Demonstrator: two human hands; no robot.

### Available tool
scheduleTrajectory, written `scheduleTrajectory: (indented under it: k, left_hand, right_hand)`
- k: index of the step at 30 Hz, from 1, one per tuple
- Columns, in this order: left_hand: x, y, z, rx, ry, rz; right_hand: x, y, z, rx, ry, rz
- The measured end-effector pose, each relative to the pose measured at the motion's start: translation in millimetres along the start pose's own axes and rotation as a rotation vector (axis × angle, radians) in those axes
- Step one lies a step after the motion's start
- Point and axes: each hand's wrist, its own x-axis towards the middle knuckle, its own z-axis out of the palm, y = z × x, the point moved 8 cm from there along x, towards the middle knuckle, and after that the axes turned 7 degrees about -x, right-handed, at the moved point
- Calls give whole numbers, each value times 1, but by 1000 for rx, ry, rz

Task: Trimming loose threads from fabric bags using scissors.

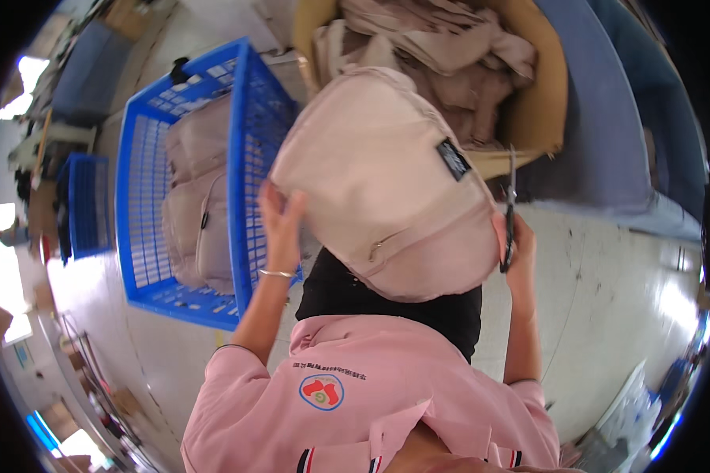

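Note:
A pale pink backpack point(371, 173) hangs in front of my body, its front panel facing up, with a small dark label and a zipped pocket showing. At its left edge my left hand point(282, 225) grips it, thumb on the front and the other fingers partly hidden behind. My right hand point(521, 248) is closed around the black handles of a pair of scissors point(510, 225), their blades pointing away from me. That hand is also up against the bag's right edge; whether it pinches the fabric is hard to see.
To the left stands a blue plastic crate point(241, 181) with several pink backpacks point(193, 213) inside. Beyond the bag is a large cardboard box point(548, 87) full of pink fabric pieces point(450, 47). Blue-grey covered bulk point(607, 150) stands at the right. Another blue crate point(88, 205) is farther left.

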Motion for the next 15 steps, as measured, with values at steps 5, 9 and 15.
scheduleTrajectory:
  k: [5,9,15]
  left_hand:
    - [-69,-64,31,-322,-50,-452]
    - [-58,-30,25,-510,-85,-533]
    - [-5,106,-58,-455,81,-78]
  right_hand:
    - [-13,-10,10,142,-12,-157]
    - [-27,-31,18,316,68,-60]
    - [-37,-52,57,590,-206,-24]
